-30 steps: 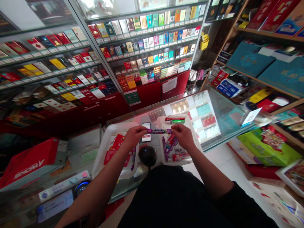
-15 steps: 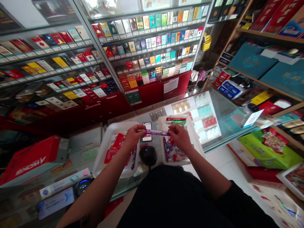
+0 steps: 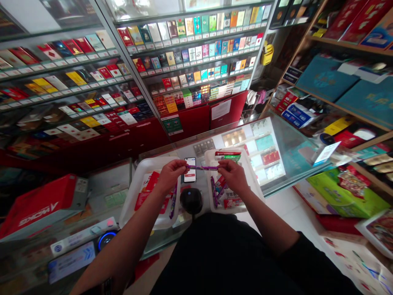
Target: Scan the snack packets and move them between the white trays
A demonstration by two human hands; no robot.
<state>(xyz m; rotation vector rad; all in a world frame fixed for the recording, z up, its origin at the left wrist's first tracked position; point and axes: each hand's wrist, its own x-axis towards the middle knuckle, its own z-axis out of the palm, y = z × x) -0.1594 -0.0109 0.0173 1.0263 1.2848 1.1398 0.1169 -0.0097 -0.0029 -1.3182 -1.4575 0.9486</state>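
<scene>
A thin purple candy stick is stretched level between my two hands, its narrow side facing up. My left hand pinches its left end, above the inner edge of the left white tray. Its right end is pinched by my right hand, over the right white tray. Red packets and a purple stick lie in the left tray. The right tray holds several purple sticks, a red stick and a green one. Behind the candy, a phone lies on the counter.
A black rounded device stands between the trays. A red box and a card display are at the left. Shelves of small packs rise beyond the glass counter. A green box is at the right.
The purple stick has turned between my fingers, from its wide printed face to a narrow edge, and has risen slightly. Both hands keep their hold. A blue ring light at the left is brighter.
</scene>
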